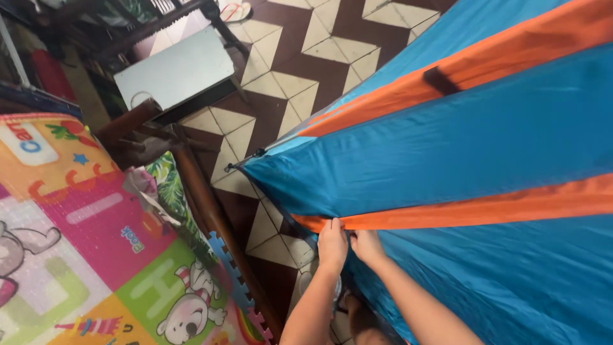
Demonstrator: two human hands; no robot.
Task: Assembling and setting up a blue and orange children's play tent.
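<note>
A large blue tent [460,153] with orange strips fills the right side of the head view, its corner pointing left over the floor. My left hand [332,244] and my right hand [366,245] sit side by side at the lower orange strip [485,207], fingers pinched on its edge near the strip's left end. Both forearms rise from the bottom of the frame. A thin pole tip with a small ring [231,167] sticks out at the tent's corner.
Brown and cream zigzag floor tiles [287,76] lie under the tent. A colourful foam play mat [83,255] covers the left. A dark wooden frame [204,204] borders the mat. A grey board [175,70] and dark furniture stand at the upper left.
</note>
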